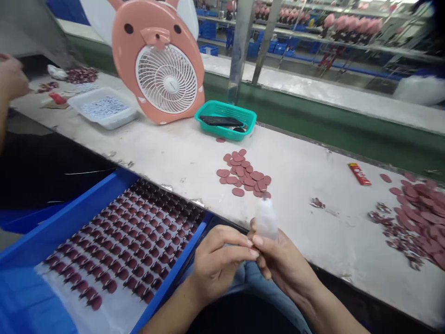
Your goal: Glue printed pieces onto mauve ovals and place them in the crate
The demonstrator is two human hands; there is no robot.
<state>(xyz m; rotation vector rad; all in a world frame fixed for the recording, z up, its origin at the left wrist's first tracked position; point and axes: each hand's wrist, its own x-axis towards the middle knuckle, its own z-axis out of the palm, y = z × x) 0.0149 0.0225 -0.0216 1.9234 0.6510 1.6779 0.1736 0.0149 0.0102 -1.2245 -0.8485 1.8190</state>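
My right hand (278,255) holds a small translucent white bottle (266,220), its narrow tip pointing up and away from me. Close beside it, my left hand (217,260) has its thumb and fingers pinched together, touching the right fingertips; whatever is between them is too small to make out. Both hands are over my lap at the table's front edge. Just beyond the bottle tip lies a loose group of dark red oval pieces (243,174). At lower left, a blue crate (45,227) holds rows of assembled dark red pieces (134,248) on white sheets.
A pink fan (158,65) stands at the back beside a green basket (225,110) with a black object. Right are a red wrapper (359,174), small metal parts (399,236) and more red ovals (424,213). A white tray (104,107) and another person's hand (12,76) are left.
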